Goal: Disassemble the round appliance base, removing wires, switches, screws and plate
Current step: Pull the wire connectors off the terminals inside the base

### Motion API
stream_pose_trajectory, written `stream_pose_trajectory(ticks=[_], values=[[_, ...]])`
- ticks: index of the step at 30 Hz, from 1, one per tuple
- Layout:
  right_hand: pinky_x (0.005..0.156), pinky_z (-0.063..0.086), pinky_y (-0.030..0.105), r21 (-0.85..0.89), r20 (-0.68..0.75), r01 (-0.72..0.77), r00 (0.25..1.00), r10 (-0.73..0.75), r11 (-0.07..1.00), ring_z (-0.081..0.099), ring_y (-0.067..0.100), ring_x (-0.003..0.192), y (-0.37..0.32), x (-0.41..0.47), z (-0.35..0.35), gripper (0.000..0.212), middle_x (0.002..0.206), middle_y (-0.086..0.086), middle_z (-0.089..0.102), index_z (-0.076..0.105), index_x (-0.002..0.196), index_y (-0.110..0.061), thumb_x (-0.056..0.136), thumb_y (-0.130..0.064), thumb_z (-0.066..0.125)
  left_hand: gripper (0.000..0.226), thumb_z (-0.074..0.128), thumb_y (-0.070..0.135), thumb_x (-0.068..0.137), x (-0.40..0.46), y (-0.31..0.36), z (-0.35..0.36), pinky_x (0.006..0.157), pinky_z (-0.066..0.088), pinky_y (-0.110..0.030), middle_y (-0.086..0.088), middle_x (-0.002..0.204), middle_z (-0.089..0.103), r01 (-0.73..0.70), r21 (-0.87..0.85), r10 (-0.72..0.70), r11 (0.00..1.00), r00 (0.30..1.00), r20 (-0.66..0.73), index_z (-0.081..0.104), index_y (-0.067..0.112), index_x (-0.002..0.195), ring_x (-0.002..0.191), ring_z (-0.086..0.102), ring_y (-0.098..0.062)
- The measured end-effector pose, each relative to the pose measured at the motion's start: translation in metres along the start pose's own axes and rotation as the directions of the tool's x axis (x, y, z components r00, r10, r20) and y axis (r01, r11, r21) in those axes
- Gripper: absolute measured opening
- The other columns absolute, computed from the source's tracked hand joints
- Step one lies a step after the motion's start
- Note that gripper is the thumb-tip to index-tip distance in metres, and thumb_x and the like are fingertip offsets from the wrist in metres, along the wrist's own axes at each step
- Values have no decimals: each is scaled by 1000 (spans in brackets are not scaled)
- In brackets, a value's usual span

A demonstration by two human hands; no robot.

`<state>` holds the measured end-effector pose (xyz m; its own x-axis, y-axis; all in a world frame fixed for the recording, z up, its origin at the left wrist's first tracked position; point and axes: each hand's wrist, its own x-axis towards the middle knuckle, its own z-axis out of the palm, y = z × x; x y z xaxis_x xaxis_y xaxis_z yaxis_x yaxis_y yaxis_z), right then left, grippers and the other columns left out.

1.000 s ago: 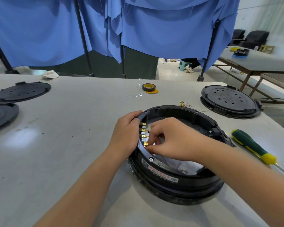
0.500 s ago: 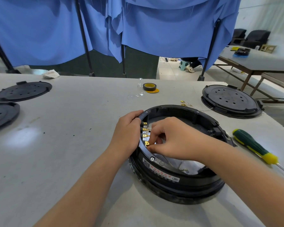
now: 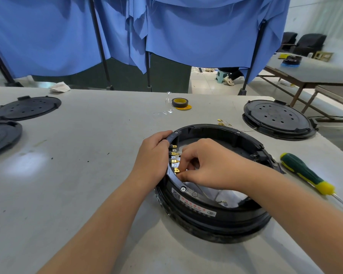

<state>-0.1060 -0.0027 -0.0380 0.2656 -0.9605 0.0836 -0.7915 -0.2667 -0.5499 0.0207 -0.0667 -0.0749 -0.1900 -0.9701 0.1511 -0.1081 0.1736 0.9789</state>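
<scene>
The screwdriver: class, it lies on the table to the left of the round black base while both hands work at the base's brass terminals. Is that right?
Not quite. The head view shows the screwdriver on the table to the right of the round black base, not the left. The rest holds: the left hand grips the rim and the right hand pinches at the brass terminals.

One wide-angle camera sits on my head, facing forward and down over the grey table [image 3: 87, 175]. It looks close onto my left hand [image 3: 151, 157] and right hand [image 3: 208, 165] at the round base [image 3: 216, 218] near frame centre. Straight edges bow toward the borders. Blue curtains [image 3: 186, 36] fill the upper field.
</scene>
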Motion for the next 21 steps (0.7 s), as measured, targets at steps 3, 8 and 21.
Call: stream_pose_trajectory(ticks=[3, 8, 21], values=[[55, 45, 25, -23, -13, 4, 1000, -4, 1000, 55, 8, 55, -1, -1, 1, 25, 61, -2, 62, 60, 55, -32, 75, -25, 74, 36, 41, 1, 91, 0, 0, 0, 87, 49, -29, -1, 106, 70, 4, 0, -4, 1000, 1000, 6, 67, 10, 115, 100, 63, -16], [52, 42, 20, -63, -14, -8, 1000, 7, 998, 54, 4, 54, -2, -2, 1, 24, 56, -8, 59, 60, 56, -32, 76, -25, 71, 36, 41, 0, 90, 1, -1, 1, 78, 50, -23, 5, 96, 70, -11, -1, 11, 1000, 1000, 9, 69, 13, 109, 93, 64, -14], [53, 39, 18, -104, -8, -9, 1000, 8, 995, 53, 5, 53, -6, -3, 0, 29, 56, -7, 58, 56, 54, -32, 77, -23, 71, 38, 42, 0, 90, 1, -1, 0, 79, 47, -22, 12, 94, 67, 5, 15, -5, 1000, 1000, 0, 67, 13, 114, 93, 63, -10]])
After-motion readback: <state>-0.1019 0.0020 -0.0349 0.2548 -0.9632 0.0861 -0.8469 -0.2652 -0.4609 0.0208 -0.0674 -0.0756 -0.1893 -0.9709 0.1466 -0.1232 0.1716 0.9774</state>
